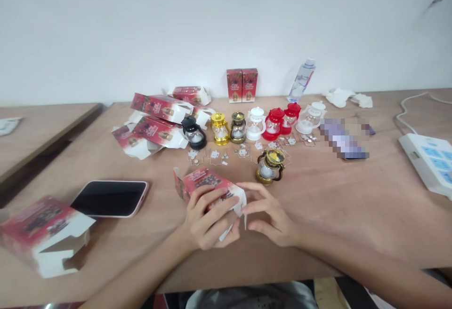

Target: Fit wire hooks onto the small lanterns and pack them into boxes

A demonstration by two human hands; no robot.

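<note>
A red printed cardboard box (201, 178) with white open end flaps lies in my left hand (208, 219), whose fingers wrap over its top and side. My right hand (271, 215) is at the box's right end, fingers curved and apart, the fingertips touching the white flaps. Its thumb sits just beside a hanging flap. The inside of the box is hidden. Just beyond my right hand stands a small bronze-gold lantern (270, 165) with a dark handle.
Behind stand a black lantern (194, 132), a gold lantern (220, 129), red lanterns (273, 123) and others. Small parts lie before them. Opened red boxes (158, 128), two upright boxes (242, 85), a bottle (302, 81), a phone (111, 198), another box (45, 229) and a white device (429, 158) surround them.
</note>
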